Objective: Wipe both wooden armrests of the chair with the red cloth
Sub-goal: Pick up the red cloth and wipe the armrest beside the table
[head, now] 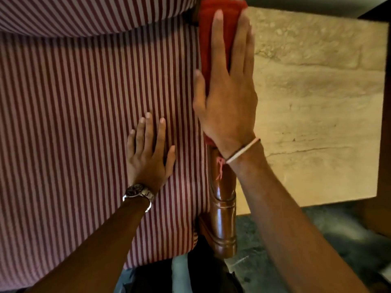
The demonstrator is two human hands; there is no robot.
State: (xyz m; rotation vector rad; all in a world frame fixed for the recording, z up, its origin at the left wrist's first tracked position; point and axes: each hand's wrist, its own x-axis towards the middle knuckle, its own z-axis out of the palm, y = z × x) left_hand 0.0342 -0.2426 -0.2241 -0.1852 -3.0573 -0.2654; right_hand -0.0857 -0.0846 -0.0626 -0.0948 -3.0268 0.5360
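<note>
Head cam: my right hand [227,98] is flat, pinning the cloth [215,32] onto the armrest [223,199], no real grip. Left hand [148,153] rests open on the seat [84,123] beside it. Press too lightly and the cloth probably bunches or slides off sideways.

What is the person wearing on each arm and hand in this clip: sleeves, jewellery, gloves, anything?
Both forearms are bare, with no sleeves in view and no gloves. The left hand has a silver metal-band wristwatch with a dark round dial at the wrist. The right hand has a thin pale band around the wrist, and a pinkish-red thread hangs beside it. No rings are visible on either hand.
</note>
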